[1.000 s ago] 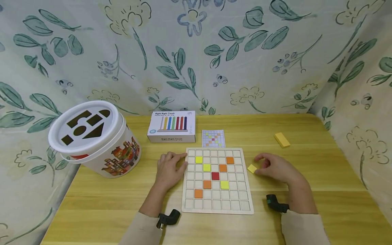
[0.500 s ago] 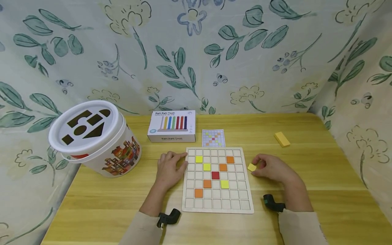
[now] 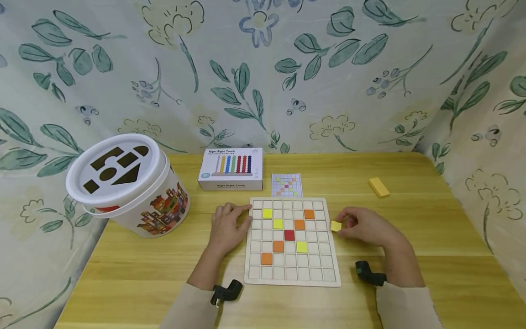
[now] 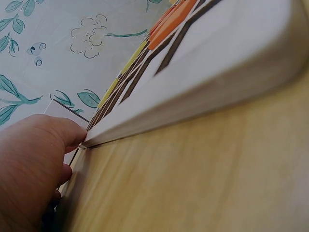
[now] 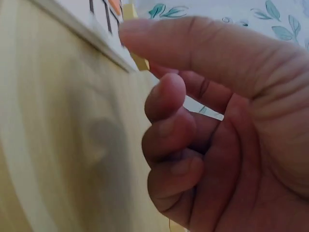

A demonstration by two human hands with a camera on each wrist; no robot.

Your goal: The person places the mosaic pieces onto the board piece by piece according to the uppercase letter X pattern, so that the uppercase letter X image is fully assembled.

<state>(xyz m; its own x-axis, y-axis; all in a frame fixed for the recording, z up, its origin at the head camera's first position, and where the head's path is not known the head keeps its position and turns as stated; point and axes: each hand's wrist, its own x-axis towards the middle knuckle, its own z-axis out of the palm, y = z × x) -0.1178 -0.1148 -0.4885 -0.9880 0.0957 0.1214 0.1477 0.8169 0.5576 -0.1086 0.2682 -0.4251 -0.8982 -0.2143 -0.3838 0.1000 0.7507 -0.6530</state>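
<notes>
A square white grid board (image 3: 292, 273) lies on the table, with yellow, orange and one red square tile (image 3: 289, 235) in its cells. My left hand (image 3: 226, 230) rests at the board's left edge, index finger and thumb touching it; the left wrist view shows the hand (image 4: 36, 164) low beside the rim. My right hand (image 3: 367, 227) pinches a small yellow square tile (image 3: 336, 226) between thumb and index finger, just off the board's right edge. In the right wrist view, the thumb partly hides that tile (image 5: 129, 13), and the other fingers are curled.
A printed pattern card (image 3: 286, 185) lies against the board's far edge. Behind it to the left stands a toy box (image 3: 231, 170). A white lidded bucket (image 3: 164, 208) is at the left. A yellow block (image 3: 378, 188) lies at the back right.
My right hand has moved slightly left with the yellow tile, now nearer the board's right edge, and the tile has turned between the fingers. My left hand has stayed in place.
</notes>
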